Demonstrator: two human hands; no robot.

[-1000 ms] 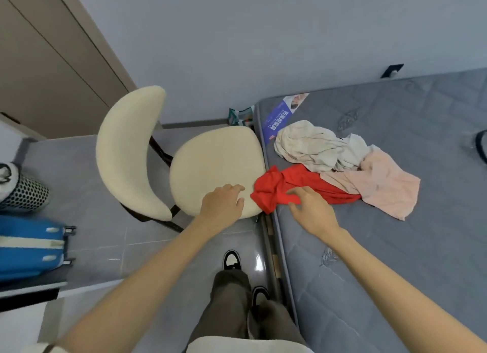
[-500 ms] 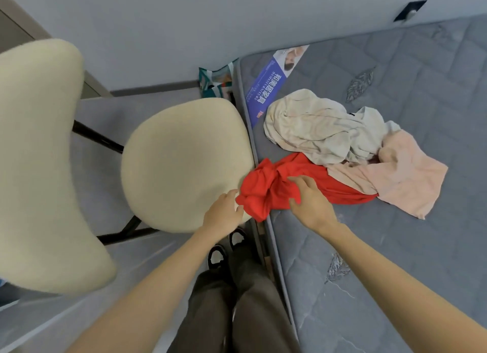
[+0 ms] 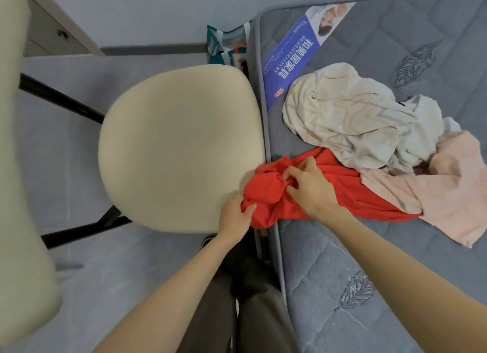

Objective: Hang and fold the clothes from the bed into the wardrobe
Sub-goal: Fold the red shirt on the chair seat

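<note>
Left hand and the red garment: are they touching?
Touching. The head view shows the left hand pinching the bunched edge of the red garment, with no gap between them.

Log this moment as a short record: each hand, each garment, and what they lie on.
red garment: overhangs mattress edge toward chair seat
left hand: grips red garment's near edge
right hand: pinches bunched red garment
cream garment: crumpled on mattress, beyond red garment
pink garment: overlaps red garment's far end
</note>
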